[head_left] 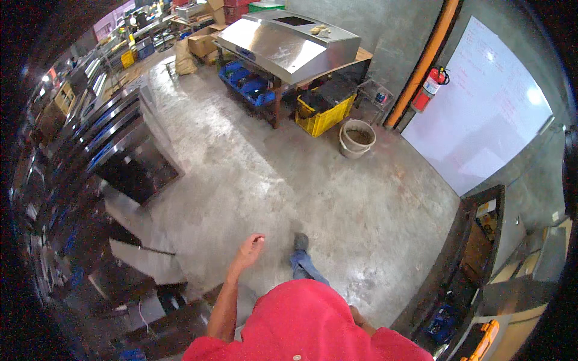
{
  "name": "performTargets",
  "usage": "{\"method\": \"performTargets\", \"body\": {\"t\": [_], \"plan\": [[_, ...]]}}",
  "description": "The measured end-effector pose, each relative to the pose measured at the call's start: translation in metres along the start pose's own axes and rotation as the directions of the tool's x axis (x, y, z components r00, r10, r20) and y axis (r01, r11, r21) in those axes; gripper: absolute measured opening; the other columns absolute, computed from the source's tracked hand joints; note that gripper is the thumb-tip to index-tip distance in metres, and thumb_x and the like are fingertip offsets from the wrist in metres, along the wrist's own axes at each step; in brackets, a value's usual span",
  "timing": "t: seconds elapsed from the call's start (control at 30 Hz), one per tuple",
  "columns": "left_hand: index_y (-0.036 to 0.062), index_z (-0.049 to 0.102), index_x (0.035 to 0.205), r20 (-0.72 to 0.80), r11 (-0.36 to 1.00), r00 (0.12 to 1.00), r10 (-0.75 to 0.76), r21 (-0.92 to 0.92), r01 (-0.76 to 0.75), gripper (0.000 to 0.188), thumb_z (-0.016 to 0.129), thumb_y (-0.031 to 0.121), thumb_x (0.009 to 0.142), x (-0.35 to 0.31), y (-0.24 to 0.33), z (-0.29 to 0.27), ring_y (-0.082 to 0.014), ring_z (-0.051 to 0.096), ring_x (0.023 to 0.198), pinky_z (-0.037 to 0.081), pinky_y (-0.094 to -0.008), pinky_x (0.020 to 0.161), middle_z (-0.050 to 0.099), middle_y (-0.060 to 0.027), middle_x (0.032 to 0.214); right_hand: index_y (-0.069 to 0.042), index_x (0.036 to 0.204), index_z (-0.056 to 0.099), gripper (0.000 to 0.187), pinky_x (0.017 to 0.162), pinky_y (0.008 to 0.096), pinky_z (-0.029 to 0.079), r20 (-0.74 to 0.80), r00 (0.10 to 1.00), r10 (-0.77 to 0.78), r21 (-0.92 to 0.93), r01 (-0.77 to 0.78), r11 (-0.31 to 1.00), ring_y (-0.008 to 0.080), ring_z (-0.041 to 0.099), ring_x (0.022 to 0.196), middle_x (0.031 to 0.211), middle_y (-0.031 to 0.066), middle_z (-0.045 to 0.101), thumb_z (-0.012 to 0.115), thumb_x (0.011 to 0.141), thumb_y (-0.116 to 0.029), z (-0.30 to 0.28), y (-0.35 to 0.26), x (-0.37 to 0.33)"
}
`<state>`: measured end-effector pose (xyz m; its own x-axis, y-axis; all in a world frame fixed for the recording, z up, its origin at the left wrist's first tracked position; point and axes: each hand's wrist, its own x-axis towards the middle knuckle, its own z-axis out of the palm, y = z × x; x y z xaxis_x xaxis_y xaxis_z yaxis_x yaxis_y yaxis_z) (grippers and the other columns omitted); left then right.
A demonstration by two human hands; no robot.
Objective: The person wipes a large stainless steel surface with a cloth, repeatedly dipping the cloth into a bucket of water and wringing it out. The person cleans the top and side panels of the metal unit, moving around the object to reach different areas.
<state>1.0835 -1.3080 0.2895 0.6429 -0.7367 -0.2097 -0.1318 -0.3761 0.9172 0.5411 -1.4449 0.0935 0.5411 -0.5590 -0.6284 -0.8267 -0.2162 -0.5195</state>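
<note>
My left hand (248,251) hangs in front of me over the concrete floor (223,192), its fingers curled in, and I see nothing held in it. It touches nothing. Of my right arm only a bit of skin (360,319) shows beside my red shirt (307,325); the right hand itself is hidden behind my body. One shoe (301,241) and a blue jeans leg (306,265) are stretched forward below me.
Ahead, a large stainless steel hood (289,45) rests on a table above blue bins (245,84). Near it stand a yellow crate (325,117) and a whitish bucket (356,138). Stacked metal panels (135,159) line the left. A fire extinguisher (428,90), whiteboard (481,108) and shelving (481,240) are right.
</note>
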Motion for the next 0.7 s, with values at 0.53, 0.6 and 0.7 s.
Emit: {"method": "performTargets", "body": {"t": [0.53, 0.6, 0.7], "plan": [[-0.0020, 0.064, 0.109, 0.320, 0.539, 0.541, -0.778, -0.103, 0.836, 0.025, 0.054, 0.019, 0.100, 0.187, -0.194, -0.208, -0.0264, 0.064, 0.066, 0.052, -0.0418, 0.054, 0.067, -0.0145, 0.083, 0.001, 0.106, 0.064, 0.044, 0.079, 0.0484, 0.053, -0.428, 0.855, -0.293, -0.054, 0.300, 0.953, 0.0369, 0.070, 0.090, 0.093, 0.0224, 0.072, 0.053, 0.103, -0.041, -0.337, -0.479, 0.610], [-0.0015, 0.065, 0.106, 0.187, 0.596, 0.601, -0.777, -0.087, 0.798, 0.027, 0.052, 0.021, 0.100, 0.267, -0.209, -0.220, -0.0272, 0.064, 0.066, 0.053, -0.0428, 0.055, 0.068, -0.0137, 0.083, 0.000, 0.108, 0.063, 0.042, 0.078, 0.0425, 0.053, -0.487, 0.856, -0.174, 0.081, 0.243, 0.967, 0.0296, 0.068, 0.084, 0.087, 0.0157, 0.069, 0.051, 0.106, -0.040, -0.402, -0.554, 0.656], [-0.0046, 0.065, 0.102, 0.016, 0.766, 0.914, -0.406, 0.551, 0.331, 0.031, 0.058, 0.025, 0.099, 0.401, -0.200, -0.311, -0.0288, 0.064, 0.061, 0.055, -0.0446, 0.060, 0.070, -0.0159, 0.085, -0.004, 0.113, 0.062, 0.037, 0.076, 0.0371, 0.052, -0.576, 0.802, -0.158, 0.325, 0.402, 0.856, 0.0198, 0.065, 0.083, 0.088, 0.0084, 0.068, 0.051, 0.108, -0.038, -0.425, -0.681, 0.681]]}}
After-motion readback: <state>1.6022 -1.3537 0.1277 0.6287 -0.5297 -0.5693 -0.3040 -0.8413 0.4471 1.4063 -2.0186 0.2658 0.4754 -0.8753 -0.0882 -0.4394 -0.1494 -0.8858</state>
